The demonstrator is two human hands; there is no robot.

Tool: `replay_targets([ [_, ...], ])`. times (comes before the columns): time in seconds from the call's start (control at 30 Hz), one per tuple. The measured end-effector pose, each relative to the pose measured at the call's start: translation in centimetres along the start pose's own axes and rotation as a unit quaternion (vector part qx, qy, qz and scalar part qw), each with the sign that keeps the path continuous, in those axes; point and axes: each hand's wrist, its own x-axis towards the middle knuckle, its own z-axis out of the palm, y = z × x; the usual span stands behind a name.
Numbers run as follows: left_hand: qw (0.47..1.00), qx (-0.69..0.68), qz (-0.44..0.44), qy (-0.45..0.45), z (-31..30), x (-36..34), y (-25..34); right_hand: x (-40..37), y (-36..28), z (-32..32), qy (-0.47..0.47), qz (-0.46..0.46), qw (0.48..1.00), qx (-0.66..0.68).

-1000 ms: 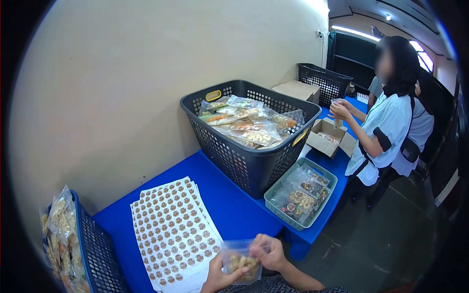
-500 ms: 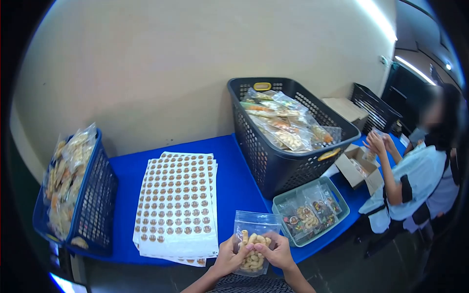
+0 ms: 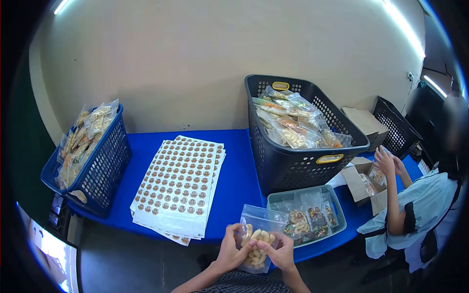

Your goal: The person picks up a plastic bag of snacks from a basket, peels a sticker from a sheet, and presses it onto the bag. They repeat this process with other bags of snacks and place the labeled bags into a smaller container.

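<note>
Left hand (image 3: pixel 234 250) and right hand (image 3: pixel 282 251) are showing bare, both forearms (image 3: pixel 201 277) are likewise appearing uncovered, and a dark garment (image 3: pixel 239 284) is displaying a small, dense, pale repeating pattern, its exact motif blurring.

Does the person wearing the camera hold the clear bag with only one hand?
No, the left hand and the right hand both hold the clear bag, one at each side.

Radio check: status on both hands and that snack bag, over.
Left hand and right hand both gripping clear snack bag. Bag roughly upright, snacks inside. Green tray just beyond; nothing visibly blocking.
</note>
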Motion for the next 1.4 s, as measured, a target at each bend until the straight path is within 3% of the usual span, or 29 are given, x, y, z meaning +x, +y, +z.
replay_targets([
  [0.03, 1.0, 0.001, 0.001, -0.001, 0.4, -0.1, 0.3, 0.1, 0.4, -0.6, 0.001, -0.001, 1.0, 0.001],
  [0.1, 0.997, 0.01, 0.071, 0.011, 0.8, -0.1, 1.1, 0.0, 0.8, -1.5, 0.091, -0.047, 0.994, -0.032],
  [0.17, 0.979, 0.082, 0.112, -0.15, 1.3, 0.1, 1.6, 0.2, 0.1, -2.1, 0.107, -0.065, 0.991, -0.049],
  [0.23, 0.98, 0.047, 0.11, -0.158, 3.0, 0.0, 1.2, 0.5, -1.8, -2.5, -0.024, -0.211, 0.965, -0.155],
  [0.27, 0.986, -0.034, 0.067, -0.146, 3.7, -0.2, 0.6, 0.3, -2.1, -2.4, -0.053, -0.149, 0.985, -0.073],
  [0.3, 0.986, -0.034, 0.065, -0.152, 4.0, 0.0, 0.1, 0.2, -1.6, -2.8, -0.047, -0.147, 0.985, -0.072],
  [0.37, 0.956, -0.233, -0.08, -0.159, 4.6, 0.8, -0.2, 0.5, -0.3, -3.7, 0.036, -0.207, 0.964, -0.165],
  [0.4, 0.976, -0.193, -0.027, -0.1, 5.3, 1.3, 0.0, 0.7, -0.2, -3.8, 0.13, -0.203, 0.945, -0.222],
  [0.43, 0.974, -0.193, -0.032, -0.112, 5.5, 1.9, 0.4, 0.8, 0.2, -4.3, 0.142, -0.198, 0.944, -0.223],
  [0.5, 0.974, -0.158, -0.057, -0.149, 6.0, 3.1, 0.7, 1.4, 1.2, -5.4, 0.156, -0.075, 0.974, -0.145],
  [0.53, 0.985, -0.105, -0.049, -0.13, 6.9, 3.4, 0.0, 1.6, 2.0, -6.1, 0.11, -0.027, 0.992, -0.055],
  [0.57, 0.982, -0.107, -0.052, -0.143, 7.5, 3.9, -1.0, 1.7, 2.1, -6.7, 0.124, -0.024, 0.99, -0.056],
  [0.63, 0.982, -0.028, -0.048, -0.181, 8.7, 5.2, -2.8, 2.1, 1.9, -8.0, 0.096, 0.087, 0.986, -0.103],
  [0.67, 0.979, -0.034, -0.047, -0.193, 9.4, 5.8, -3.0, 2.5, 1.7, -8.6, 0.109, 0.057, 0.979, -0.163],
  [0.73, 0.979, -0.061, 0.01, -0.196, 11.3, 7.4, -3.3, 3.2, 1.9, -9.9, 0.134, 0.063, 0.976, -0.16],
  [0.83, 0.975, -0.069, 0.011, -0.211, 13.5, 9.9, -3.9, 4.9, 3.8, -11.7, 0.168, 0.041, 0.974, -0.148],
  [0.93, 0.963, -0.067, -0.068, -0.251, 15.1, 11.1, -6.3, 5.3, 6.4, -13.5, 0.196, 0.092, 0.975, -0.043],
  [1.03, 0.944, -0.065, -0.121, -0.299, 16.4, 12.1, -9.1, 6.3, 7.2, -14.3, 0.228, 0.065, 0.971, -0.019],
  [1.1, 0.925, -0.07, -0.175, -0.331, 16.8, 11.8, -9.7, 5.6, 7.7, -15.6, 0.225, 0.111, 0.967, -0.03],
  [1.17, 0.939, -0.139, -0.1, -0.298, 17.1, 12.1, -9.4, 5.4, 5.9, -16.9, 0.281, 0.183, 0.934, -0.124],
  [1.23, 0.924, -0.152, -0.147, -0.319, 15.9, 12.4, -9.5, 3.8, 7.7, -20.2, 0.363, 0.152, 0.914, -0.101],
  [1.3, 0.953, -0.081, -0.138, -0.259, 14.6, 12.5, -9.1, 4.0, 6.8, -22.8, 0.436, 0.11, 0.891, -0.067],
  [1.4, 0.978, -0.073, -0.13, -0.148, 12.9, 11.2, -10.0, 4.3, 5.1, -25.8, 0.424, 0.074, 0.897, -0.101],
])
